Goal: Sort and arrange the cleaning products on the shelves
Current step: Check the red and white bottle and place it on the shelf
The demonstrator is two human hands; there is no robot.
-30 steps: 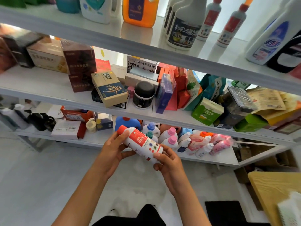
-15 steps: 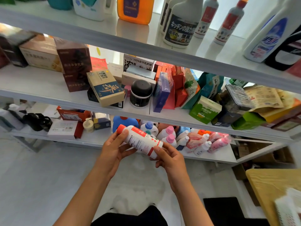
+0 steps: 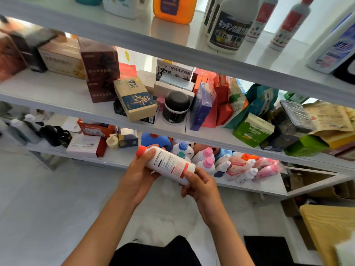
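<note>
Both forearms extended forward, bare. Left hand (image 3: 138,173) cupped palm-up, thumb on top, gripping. Right hand (image 3: 199,186) curled from below, fingers (image 3: 189,174) wrapped, wrist slightly bent.

One head-worn view looks forward and down, close to the shelves (image 3: 134,120), with the floor (image 3: 48,208) below them.

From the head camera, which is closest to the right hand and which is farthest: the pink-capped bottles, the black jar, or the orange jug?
1. Pink-capped bottles, bottom shelf, just above the right hand.
2. Black jar, middle shelf.
3. Orange jug, top shelf, farthest.
</note>
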